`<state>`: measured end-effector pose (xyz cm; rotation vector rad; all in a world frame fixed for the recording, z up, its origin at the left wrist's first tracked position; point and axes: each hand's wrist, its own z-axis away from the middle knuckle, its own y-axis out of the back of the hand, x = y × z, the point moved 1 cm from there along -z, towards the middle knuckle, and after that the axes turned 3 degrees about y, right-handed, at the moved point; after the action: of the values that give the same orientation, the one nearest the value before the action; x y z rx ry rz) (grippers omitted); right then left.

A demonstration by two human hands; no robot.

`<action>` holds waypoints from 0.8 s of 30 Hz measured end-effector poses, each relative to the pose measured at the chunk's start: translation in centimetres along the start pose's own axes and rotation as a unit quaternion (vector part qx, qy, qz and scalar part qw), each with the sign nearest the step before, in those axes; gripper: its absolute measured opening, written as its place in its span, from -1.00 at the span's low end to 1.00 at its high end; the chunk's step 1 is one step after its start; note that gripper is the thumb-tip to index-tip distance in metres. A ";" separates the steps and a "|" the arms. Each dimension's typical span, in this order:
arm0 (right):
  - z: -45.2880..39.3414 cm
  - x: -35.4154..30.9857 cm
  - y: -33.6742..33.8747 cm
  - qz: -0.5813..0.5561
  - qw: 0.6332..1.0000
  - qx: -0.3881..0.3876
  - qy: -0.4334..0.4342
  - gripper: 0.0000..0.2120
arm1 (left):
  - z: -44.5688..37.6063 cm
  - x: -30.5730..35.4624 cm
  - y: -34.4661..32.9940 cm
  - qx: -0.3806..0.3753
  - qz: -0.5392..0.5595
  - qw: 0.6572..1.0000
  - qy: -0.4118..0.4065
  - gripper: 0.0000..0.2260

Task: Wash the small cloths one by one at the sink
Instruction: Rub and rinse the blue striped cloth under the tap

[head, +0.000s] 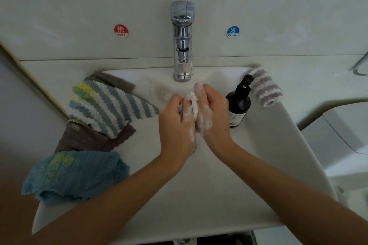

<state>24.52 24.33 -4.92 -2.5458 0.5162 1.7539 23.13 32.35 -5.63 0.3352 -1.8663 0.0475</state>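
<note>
Nearest the camera, two bare forearms were extended over the near rim of the white sink. Above the basin, a small white cloth was pressed between the two hands and covered in suds. The left hand was curled around the cloth's left side; the right hand was held against its right side, fingers bent around it, fingertips pointing toward the tap. No water was seen running.

A slip was judged possible: with lather on both palms, the cloth could be squeezed out and dropped into the basin. The dark pump bottle, standing just beside the right hand on the sink's right edge, could be knocked over by a wide rubbing stroke.

On the left rim, a striped cloth was draped over a brown cloth, with a blue cloth nearer and a grey cloth farther. A pink-striped cloth was laid at the far right corner. The wall behind was pale, marked with a red HOT sticker and a blue COLD sticker.
</note>
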 end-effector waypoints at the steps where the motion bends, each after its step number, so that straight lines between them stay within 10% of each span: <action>1: 0.4 -0.1 0.0 0.003 1.000 0.004 0.013 -0.62 | -0.5 -0.1 0.1 -0.004 0.000 1.000 -0.004 -0.73; 11: -2.5 -0.7 2.4 -0.052 0.998 0.009 -0.038 -0.59 | -3.6 0.9 1.5 -0.082 -0.072 0.993 -0.045 -0.71; 18: -2.5 -1.7 2.8 -0.047 0.981 -0.153 -0.111 -0.69 | -6.9 0.9 5.6 -0.291 -0.160 0.943 -0.005 -0.76; 24: -2.8 -1.3 3.8 0.041 0.976 -0.187 -0.102 -0.77 | -7.7 0.7 6.5 -0.319 -0.189 0.928 0.020 -0.90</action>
<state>25.59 20.54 -2.01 -2.5486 0.3098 2.3066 28.40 40.02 -1.68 0.2278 -1.6402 -0.7940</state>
